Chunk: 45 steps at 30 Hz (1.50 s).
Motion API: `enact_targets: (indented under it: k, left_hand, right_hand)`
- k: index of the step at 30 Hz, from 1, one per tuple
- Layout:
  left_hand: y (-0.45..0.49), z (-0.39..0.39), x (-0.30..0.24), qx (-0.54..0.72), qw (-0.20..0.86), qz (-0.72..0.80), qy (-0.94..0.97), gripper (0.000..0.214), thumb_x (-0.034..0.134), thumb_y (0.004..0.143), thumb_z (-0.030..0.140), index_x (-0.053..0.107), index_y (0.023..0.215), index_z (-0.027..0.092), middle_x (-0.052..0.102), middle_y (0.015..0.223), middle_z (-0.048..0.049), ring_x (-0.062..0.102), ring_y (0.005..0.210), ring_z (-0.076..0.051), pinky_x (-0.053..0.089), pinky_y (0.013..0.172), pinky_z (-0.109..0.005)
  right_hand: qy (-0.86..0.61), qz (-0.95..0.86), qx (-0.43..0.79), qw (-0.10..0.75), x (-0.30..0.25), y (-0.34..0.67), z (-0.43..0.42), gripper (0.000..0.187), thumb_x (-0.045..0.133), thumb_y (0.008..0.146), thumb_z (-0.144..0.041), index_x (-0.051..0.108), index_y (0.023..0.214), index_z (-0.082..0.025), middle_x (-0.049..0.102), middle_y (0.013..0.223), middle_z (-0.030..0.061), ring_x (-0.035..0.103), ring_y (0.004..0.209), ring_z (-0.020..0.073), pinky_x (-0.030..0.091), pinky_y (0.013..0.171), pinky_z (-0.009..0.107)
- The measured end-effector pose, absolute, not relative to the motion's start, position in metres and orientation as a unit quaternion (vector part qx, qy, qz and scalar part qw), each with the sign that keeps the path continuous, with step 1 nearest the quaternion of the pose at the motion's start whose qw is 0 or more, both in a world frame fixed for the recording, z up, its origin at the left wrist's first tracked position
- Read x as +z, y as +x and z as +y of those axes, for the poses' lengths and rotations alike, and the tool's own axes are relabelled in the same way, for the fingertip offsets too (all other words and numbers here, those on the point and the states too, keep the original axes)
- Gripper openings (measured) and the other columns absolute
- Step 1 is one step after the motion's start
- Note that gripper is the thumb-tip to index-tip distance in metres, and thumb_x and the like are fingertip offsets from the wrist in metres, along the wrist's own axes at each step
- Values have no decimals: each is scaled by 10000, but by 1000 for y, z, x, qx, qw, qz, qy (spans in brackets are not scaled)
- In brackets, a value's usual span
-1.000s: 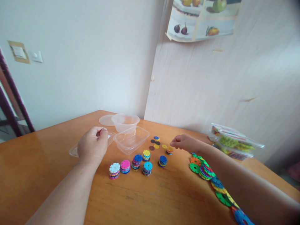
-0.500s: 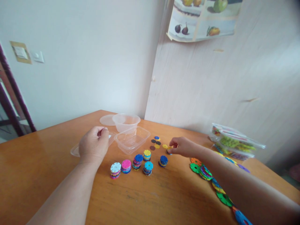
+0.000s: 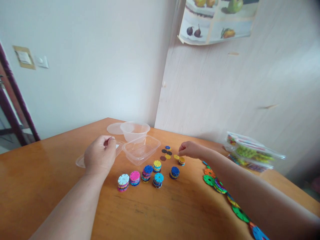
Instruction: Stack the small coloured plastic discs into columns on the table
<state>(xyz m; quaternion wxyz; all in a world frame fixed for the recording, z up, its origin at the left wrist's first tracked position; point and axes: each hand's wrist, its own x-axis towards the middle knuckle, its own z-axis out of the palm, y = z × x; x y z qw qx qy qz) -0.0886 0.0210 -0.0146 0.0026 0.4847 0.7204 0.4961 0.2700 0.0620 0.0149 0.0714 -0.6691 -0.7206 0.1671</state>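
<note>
My left hand point(image 3: 100, 155) rests on the wooden table point(image 3: 50, 173) as a loose fist, next to a clear rectangular tub point(image 3: 141, 149) and over a clear lid point(image 3: 80, 161). My right hand point(image 3: 191, 149) is pinched shut just above a small stack of discs point(image 3: 181, 160), beside loose yellow and dark discs point(image 3: 167, 153). What the pinch holds, if anything, I cannot make out. Several short stacks of coloured notched discs point(image 3: 147, 173) stand in a row in front of both hands. Larger flat discs point(image 3: 217, 183) lie along my right forearm.
A clear round bowl point(image 3: 135, 130) and a round lid point(image 3: 113, 128) sit behind the tub. A clear bag of coloured pieces point(image 3: 252, 151) lies at the table's far right by the wall. A fruit poster point(image 3: 215, 20) hangs above.
My right hand dipped onto the small stack by the yellow discs, then lifted slightly back and left, leaving the stack visible. My left hand stayed put.
</note>
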Motion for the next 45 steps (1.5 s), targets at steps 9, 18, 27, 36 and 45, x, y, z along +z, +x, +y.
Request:
enact_targets:
  k: [9, 18, 27, 36, 45]
  left_hand:
    - [-89, 22, -16, 515, 11, 716, 471, 286, 505, 841, 443, 706, 879, 243, 711, 817, -10, 620, 771, -214, 432, 682, -298]
    - [-91, 24, -19, 512, 3, 716, 475, 298, 509, 842, 449, 716, 889, 240, 709, 811, -16, 611, 741, -213, 422, 660, -297]
    - [-90, 24, -17, 504, 9, 723, 473, 312, 498, 854, 453, 714, 900, 232, 704, 796, -29, 609, 733, -217, 422, 677, -317]
    - [-90, 23, -16, 507, 12, 718, 477, 309, 493, 852, 442, 713, 903, 231, 701, 798, -36, 620, 750, -225, 434, 681, -318]
    - [-92, 26, -20, 514, 16, 711, 479, 314, 496, 855, 460, 706, 900, 231, 699, 789, -39, 623, 736, -226, 451, 699, -327]
  right_hand:
    - [-627, -746, 223, -35, 14, 265, 91, 221, 794, 631, -347, 669, 633, -166, 585, 602, -7, 510, 622, 144, 335, 556, 262]
    - [-654, -696, 284, 84, 7, 273, 84, 124, 690, 690, -257, 597, 670, -178, 580, 629, -5, 500, 600, 116, 290, 487, 227]
    - [-609, -609, 461, 213, 20, 306, 49, 233, 742, 662, -340, 588, 682, -167, 538, 578, -21, 410, 503, 78, 217, 423, 216]
    - [-647, -633, 382, 186, 14, 297, 33, 116, 646, 680, -266, 604, 721, -165, 540, 597, -24, 412, 521, 81, 228, 442, 215]
    - [-592, -718, 359, 71, 22, 293, -3, 221, 662, 742, -365, 725, 804, -163, 549, 564, -31, 459, 540, 107, 346, 516, 228]
